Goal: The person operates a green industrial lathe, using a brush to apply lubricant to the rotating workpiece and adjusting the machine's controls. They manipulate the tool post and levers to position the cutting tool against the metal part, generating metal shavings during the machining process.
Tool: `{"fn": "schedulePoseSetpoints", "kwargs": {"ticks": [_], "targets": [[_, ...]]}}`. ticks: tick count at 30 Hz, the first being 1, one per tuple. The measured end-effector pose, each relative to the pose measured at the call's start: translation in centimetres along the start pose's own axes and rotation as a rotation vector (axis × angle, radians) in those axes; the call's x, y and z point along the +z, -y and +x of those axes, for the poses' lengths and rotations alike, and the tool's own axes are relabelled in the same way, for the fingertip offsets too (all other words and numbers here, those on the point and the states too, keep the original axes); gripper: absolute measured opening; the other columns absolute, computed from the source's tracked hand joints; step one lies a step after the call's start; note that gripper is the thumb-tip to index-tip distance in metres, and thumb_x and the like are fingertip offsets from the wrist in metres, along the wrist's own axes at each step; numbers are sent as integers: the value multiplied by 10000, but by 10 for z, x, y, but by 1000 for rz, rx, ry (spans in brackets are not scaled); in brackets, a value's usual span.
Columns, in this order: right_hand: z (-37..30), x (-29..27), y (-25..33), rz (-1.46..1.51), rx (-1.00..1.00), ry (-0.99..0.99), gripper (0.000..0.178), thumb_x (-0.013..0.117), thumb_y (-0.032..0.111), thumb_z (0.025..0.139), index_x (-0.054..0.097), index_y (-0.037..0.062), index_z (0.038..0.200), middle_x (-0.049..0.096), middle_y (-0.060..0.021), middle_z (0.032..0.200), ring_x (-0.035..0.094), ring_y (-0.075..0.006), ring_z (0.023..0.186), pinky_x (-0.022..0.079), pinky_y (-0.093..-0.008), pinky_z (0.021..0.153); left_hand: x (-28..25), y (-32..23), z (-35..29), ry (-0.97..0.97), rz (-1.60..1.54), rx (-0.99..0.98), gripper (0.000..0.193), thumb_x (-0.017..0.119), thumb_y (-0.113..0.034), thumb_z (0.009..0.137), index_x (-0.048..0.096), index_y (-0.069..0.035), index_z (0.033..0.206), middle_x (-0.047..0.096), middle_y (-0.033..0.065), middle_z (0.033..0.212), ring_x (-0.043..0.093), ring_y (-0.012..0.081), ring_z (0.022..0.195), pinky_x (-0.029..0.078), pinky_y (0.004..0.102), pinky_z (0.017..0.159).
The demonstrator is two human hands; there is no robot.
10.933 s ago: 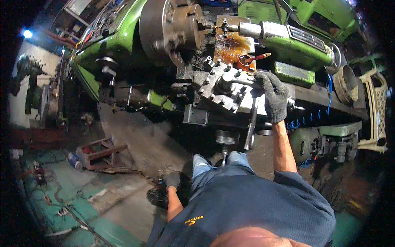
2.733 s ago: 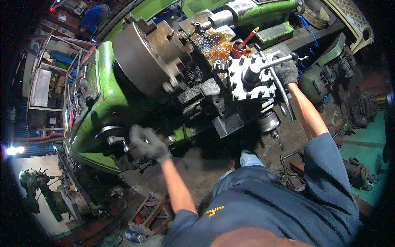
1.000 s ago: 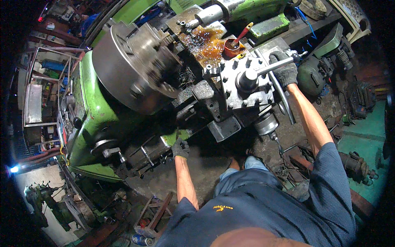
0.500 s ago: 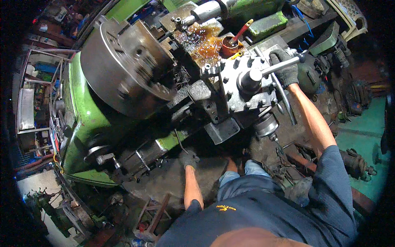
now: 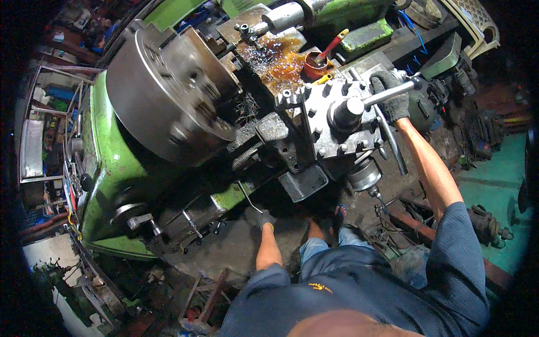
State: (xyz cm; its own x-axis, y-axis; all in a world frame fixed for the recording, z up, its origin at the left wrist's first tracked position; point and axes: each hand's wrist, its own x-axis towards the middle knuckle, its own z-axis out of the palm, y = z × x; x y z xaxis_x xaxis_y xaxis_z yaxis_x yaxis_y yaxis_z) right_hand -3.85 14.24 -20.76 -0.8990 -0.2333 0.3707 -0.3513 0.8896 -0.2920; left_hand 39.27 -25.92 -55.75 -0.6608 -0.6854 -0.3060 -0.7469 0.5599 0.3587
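Note:
My left hand (image 5: pixel 266 218), in a dark glove, is closed around the lower end of a thin bent metal rod (image 5: pixel 248 196) below the lathe's front side. My right hand (image 5: pixel 391 100), in a grey glove, lies beside the tool post (image 5: pixel 342 121). Its fingers curl over a long handle bar (image 5: pixel 393 140), under the thick tool post lever (image 5: pixel 390 94); part of the grip is hidden. On the left sits the large lathe chuck (image 5: pixel 151 95), its jaws and face blurred as if turning. Dark metal chips (image 5: pixel 245 108) lie between chuck and tool post.
A red pot (image 5: pixel 316 68) holding a brush (image 5: pixel 334 45) stands on the oily carriage. A round handwheel (image 5: pixel 365 175) juts out near my legs. Control levers (image 5: pixel 193 223) stick out of the green lathe body (image 5: pixel 109 151). A metal frame stool (image 5: pixel 210 295) stands behind at lower left.
My left hand has moved slightly right, and the lower end of the bent rod has swung with it. The right hand stays beside the tool post. The whole view has shifted a little.

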Motion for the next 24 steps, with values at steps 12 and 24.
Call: {"fn": "schedulePoseSetpoints", "kwargs": {"ticks": [12,24], "targets": [[0,10,-13,-47,-66,-23,243,532,373,935,665,219,1068,691,-128,1008,674,-364,890,531,-463,738,0,10,-17,-70,56,-83,385,575,-286,885,632,-7,1145,671,218,1145,630,393,1037,487,432,888],[-2,-4,3,-39,64,-85,317,540,420,918,679,216,1116,687,-180,856,666,-395,770,523,-519,668,-369,-144,-24,-778,-525,300,232,579,-170,985,650,36,1067,671,123,1020,618,232,942,491,357,880]]}}
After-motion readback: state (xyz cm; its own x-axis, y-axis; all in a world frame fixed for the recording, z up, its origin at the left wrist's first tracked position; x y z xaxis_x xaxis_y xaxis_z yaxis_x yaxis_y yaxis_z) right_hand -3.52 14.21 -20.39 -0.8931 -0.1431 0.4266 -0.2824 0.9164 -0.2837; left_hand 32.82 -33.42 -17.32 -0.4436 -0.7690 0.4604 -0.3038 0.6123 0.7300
